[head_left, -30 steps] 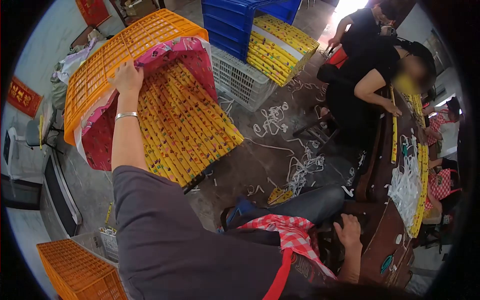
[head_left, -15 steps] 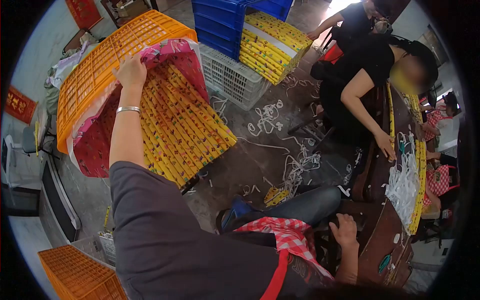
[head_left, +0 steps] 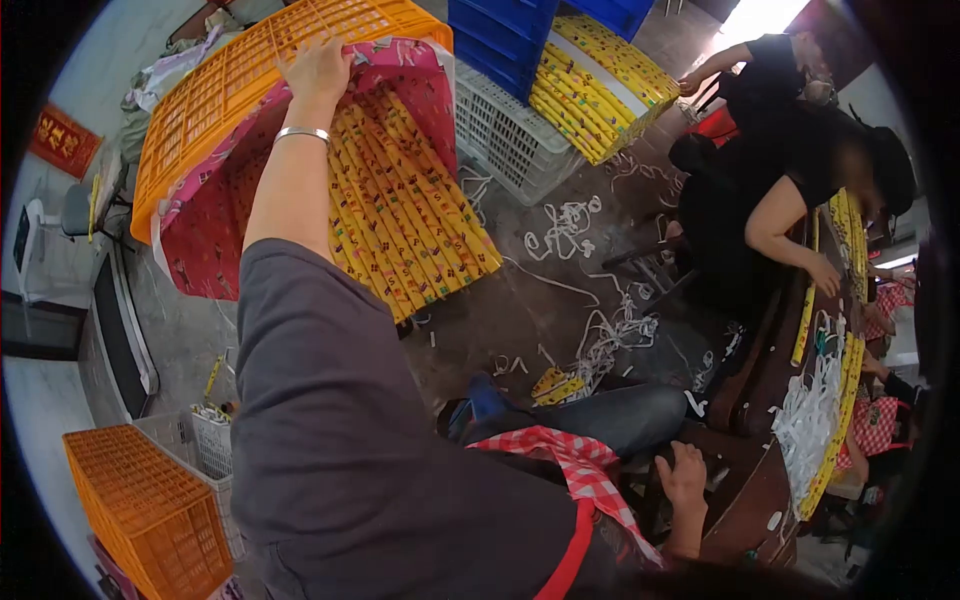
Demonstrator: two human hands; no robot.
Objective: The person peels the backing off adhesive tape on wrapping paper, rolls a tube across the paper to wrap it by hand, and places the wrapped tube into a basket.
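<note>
My left hand point(head_left: 318, 72) grips the rim of a tilted orange plastic crate point(head_left: 215, 105), with its fingers closed over the edge and the pink patterned lining point(head_left: 400, 62). Inside the crate, and sticking out of its mouth, lies a row of long yellow patterned sticks point(head_left: 405, 200); my forearm crosses in front of some of them. My right hand point(head_left: 685, 478) is low beside my knee, fingers apart and holding nothing, close to a dark wooden seat or table edge. Whether it rests on that edge I cannot tell.
A bundle of yellow sticks point(head_left: 600, 85) lies in a blue crate point(head_left: 500, 40) above a grey crate point(head_left: 515, 140). White strips point(head_left: 625, 335) litter the floor. More lie on the brown table point(head_left: 745, 500), where a co-worker point(head_left: 760, 190) bends over. Another orange crate point(head_left: 145, 490) stands lower left.
My view has turned, so the crate and my left hand appear higher and farther right. The left hand keeps its hold. The co-worker's hand has lifted away from the table edge.
</note>
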